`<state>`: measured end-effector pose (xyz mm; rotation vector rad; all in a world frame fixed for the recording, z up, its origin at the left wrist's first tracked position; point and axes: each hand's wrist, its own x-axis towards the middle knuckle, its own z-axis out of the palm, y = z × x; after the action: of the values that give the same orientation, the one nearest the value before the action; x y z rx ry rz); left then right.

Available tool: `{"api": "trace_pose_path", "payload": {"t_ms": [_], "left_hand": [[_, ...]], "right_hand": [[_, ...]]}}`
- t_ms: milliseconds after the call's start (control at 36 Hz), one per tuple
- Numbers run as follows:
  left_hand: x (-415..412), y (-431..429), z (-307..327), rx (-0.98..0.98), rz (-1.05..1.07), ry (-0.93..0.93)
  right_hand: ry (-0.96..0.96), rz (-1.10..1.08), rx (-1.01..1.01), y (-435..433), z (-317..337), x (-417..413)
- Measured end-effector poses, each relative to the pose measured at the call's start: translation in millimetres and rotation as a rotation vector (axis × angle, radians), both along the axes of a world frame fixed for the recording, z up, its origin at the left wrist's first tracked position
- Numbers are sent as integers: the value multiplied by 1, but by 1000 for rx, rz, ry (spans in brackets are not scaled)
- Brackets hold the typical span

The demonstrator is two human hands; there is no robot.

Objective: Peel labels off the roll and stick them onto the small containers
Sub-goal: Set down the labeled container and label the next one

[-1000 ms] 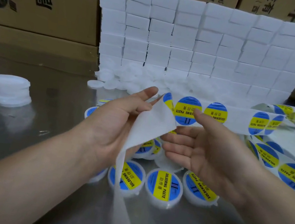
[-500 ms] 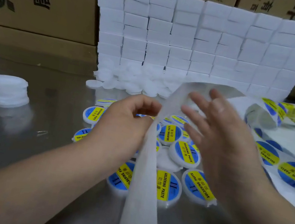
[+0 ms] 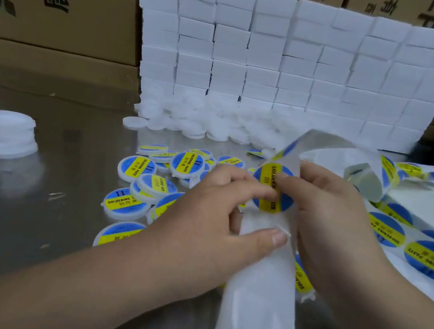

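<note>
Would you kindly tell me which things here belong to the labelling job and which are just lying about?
In use: left hand, right hand, label, backing strip, roll, labelled tubs, plain tubs.
Lying about: cartons, white blocks, white stack at left.

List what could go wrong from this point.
1. The left hand and right hand both pinch at the label on the liner; it could crease or stick to a finger.
2. The loose liner trails over labelled containers; a tug might scatter them.
</note>
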<state>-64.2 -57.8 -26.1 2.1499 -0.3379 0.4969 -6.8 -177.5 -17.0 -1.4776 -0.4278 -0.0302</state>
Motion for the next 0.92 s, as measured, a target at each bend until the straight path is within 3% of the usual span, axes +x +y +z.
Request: {"api": "trace_pose_path", "payload": {"t_ms": [111, 278, 361, 417, 556, 694, 750, 917], "left_hand": [[-3, 1, -1, 68, 9, -63], [14, 5, 19, -293, 231, 29], [38, 22, 36, -303, 319, 30], [60, 35, 45, -197, 363, 16], [130, 73, 50, 339, 493, 92], [195, 115, 33, 1128, 579, 270], [214, 127, 27, 1173, 595, 334], [250, 134, 16, 1064, 542, 578]], "right_hand": [[-5, -111, 10, -4, -2, 3], [-46, -187, -37, -5, 1, 2], [-37, -213, -71, -8, 1, 6], [-20, -213, -83, -6, -1, 7], [-52, -204, -185, -4, -6, 8], [-153, -170, -219, -4, -5, 3], [-184, -149, -229, -5, -5, 2], [-214, -130, -267, -6, -2, 1]]}}
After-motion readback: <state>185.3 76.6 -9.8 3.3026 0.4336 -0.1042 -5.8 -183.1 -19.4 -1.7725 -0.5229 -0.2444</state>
